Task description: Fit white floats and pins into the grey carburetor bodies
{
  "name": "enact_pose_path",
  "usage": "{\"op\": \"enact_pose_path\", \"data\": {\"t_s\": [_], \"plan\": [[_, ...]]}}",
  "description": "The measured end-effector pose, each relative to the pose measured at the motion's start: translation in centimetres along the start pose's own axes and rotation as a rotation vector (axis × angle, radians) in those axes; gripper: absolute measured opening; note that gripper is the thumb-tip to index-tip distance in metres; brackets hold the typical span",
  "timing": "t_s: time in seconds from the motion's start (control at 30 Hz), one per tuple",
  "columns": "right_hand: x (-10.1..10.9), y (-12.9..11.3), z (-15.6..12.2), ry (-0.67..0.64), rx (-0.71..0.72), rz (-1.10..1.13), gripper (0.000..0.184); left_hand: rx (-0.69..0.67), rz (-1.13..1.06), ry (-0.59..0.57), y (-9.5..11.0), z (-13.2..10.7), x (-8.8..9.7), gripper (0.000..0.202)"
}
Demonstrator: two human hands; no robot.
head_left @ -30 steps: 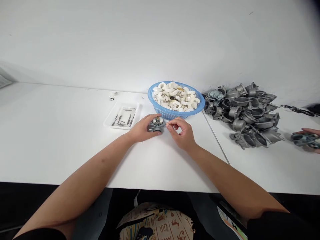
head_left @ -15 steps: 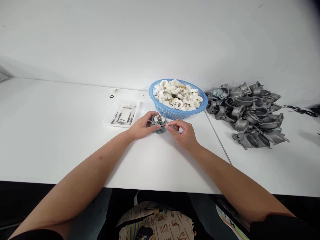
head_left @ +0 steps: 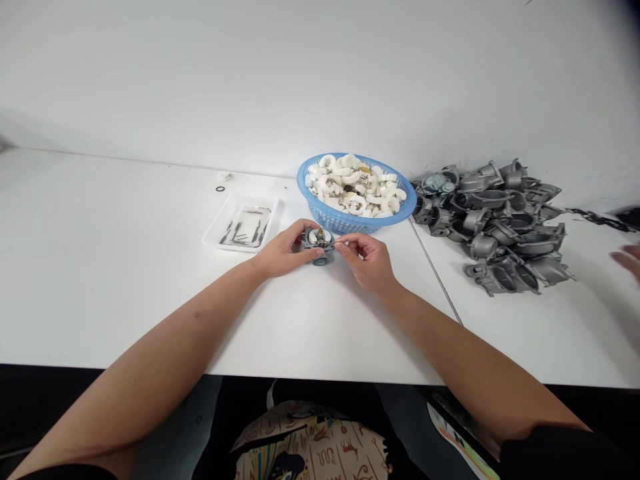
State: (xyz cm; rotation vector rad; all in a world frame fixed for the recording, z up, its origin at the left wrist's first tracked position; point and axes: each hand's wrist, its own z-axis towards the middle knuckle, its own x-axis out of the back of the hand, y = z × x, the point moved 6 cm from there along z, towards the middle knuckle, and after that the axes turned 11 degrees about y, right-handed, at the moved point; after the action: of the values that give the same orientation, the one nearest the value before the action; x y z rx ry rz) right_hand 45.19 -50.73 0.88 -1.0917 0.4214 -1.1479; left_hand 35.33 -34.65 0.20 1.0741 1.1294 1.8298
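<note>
My left hand is closed around the left side of a small grey metal carburetor body, holding it on the white table. A white float sits in the body, with a brass-coloured part at its middle. At the body's right edge, my right hand pinches a thin metal pin between thumb and forefinger. Most of the pin is hidden by the fingertips.
Behind my hands stands a blue basket of white floats. A white tray at left holds thin metal tools and pins; a black ring lies behind it. Grey metal castings are piled at right. Another person's hand shows at the right edge.
My right hand has shifted slightly right and up, bringing the pin to the body's right edge. Another person's hand has entered at the right. My left hand keeps its hold.
</note>
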Motion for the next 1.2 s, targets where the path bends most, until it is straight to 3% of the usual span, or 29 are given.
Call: {"op": "enact_pose_path", "data": {"t_s": [0.33, 1.2], "plan": [[0.13, -0.10, -0.10, 0.037, 0.008, 0.037, 0.021, 0.016, 0.049, -0.026, -0.01, 0.02, -0.15, 0.046], [-0.38, -0.50, -0.11, -0.065, 0.048, 0.008, 0.017, 0.017, 0.197, 0.003, 0.16, -0.35, -0.31, 0.046]]}}
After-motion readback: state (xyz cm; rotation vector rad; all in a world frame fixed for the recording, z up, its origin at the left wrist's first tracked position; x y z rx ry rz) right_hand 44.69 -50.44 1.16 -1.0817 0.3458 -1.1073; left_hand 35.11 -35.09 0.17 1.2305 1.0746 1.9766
